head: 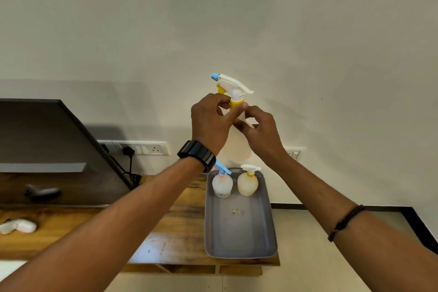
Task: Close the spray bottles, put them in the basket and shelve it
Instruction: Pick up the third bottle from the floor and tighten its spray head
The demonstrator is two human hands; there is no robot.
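I hold a translucent white spray bottle (234,149) up in front of the wall. Its white trigger head (233,85) has a blue nozzle tip and a yellow collar. My left hand (212,123) pinches the yellow collar. My right hand (259,128) grips the bottle's neck just below. Beneath them a grey basket (239,237) lies on the wooden table top. Two spray bottles stand at its far end: a white one with a blue and pink head (221,184) and a yellowish one with a white head (247,182).
A dark TV screen (54,149) stands at the left on the wooden table (170,225). A white object (17,226) lies at the table's left edge. Wall sockets (144,148) with a black plug sit behind. Open shelf slots show under the table front.
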